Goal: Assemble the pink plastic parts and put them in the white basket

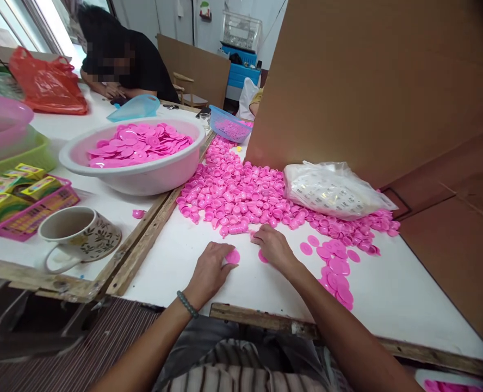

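Pink disc (233,256) at lower centre of frame, on or just above bench (168,275), edges between thumb and fingers of left hand (209,272). Right hand (273,247) beside it, fingers curled at near edge of heaped pink cups (241,190); cannot tell if gripping one. Loose discs (339,267) overlap, right of centre.

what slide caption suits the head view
Left hand gripping a pink disc, right hand at the edge of a heap of pink cup-shaped pieces.
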Motion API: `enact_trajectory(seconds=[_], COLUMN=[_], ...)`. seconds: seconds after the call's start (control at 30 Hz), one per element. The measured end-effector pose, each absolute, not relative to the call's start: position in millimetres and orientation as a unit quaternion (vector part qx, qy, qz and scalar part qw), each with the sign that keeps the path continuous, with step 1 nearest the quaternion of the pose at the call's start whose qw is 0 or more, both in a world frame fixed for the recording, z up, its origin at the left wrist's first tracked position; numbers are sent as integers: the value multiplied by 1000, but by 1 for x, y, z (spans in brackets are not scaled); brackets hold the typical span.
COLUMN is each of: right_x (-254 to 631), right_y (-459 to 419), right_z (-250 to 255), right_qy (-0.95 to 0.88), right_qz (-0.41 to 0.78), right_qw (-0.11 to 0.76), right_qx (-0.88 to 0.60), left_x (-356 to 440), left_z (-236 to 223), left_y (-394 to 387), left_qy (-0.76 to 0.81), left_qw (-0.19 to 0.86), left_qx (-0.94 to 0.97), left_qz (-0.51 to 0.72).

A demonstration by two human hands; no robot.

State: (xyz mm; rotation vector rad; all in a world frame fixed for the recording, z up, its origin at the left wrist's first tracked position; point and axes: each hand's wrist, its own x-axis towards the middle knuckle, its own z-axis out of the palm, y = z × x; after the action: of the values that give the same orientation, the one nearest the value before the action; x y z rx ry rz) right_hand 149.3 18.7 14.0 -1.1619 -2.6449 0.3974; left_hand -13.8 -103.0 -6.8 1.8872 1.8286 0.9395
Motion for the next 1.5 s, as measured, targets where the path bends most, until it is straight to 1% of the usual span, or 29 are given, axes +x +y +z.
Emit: enact_trajectory(seconds=[0.17, 0.23, 0.3, 0.4, 0.6, 0.7, 0.77, 0.83, 0.93, 1.03, 1.1, 1.13, 1.2, 1.3, 1.4, 1.5], right_x=[146, 142, 138, 135, 130, 124, 122, 123, 127, 131, 134, 135, 139, 143, 141, 135], right_y=[-11, -20, -27, -31, -38, -42, -42, -40, -35, -37, -42, -44, -47, -47, -43, -38], right_z=[10, 6, 1, -3, 10, 17, 17, 14, 6, 0, -1, -1, 2, 8, 14, 17], right_qy=[-896, -905, -919, -942, -980, -988, -989, -989, -975, -921, -873, -857, -856, -900, -933, -945], right_qz=[184, 187, 177, 149, 32, -14, -31, -22, 54, 221, 322, 344, 331, 266, 233, 206], right_qw=[207, 212, 197, 154, 49, 13, 7, 19, 95, 177, 190, 194, 206, 207, 158, 103], right_qx=[-346, -316, -292, -259, -189, -152, -141, -147, -191, -268, -313, -330, -339, -275, -225, -232], left_x=[-14, -13, -13, -13, -11, -11, -12, -13, -16, -19, -20, -21, -24, -29, -31, -32], left_z=[-14, -17, -19, -20, -20, -20, -20, -20, -16, -8, -1, 2, 6, 8, 9, 12], left_y=[-110, -110, -109, -108, -107, -106, -106, -107, -111, -116, -119, -119, -117, -109, -100, -93], left_qy=[665, 668, 670, 670, 681, 689, 693, 689, 668, 641, 625, 625, 645, 671, 647, 639], left_qw=[187, 194, 198, 199, 201, 206, 213, 221, 237, 299, 362, 387, 413, 443, 522, 577], left_qx=[627, 617, 612, 613, 601, 595, 588, 584, 587, 573, 547, 531, 499, 472, 429, 367], left_qz=[360, 366, 369, 369, 366, 359, 359, 369, 392, 415, 423, 421, 405, 361, 352, 353])
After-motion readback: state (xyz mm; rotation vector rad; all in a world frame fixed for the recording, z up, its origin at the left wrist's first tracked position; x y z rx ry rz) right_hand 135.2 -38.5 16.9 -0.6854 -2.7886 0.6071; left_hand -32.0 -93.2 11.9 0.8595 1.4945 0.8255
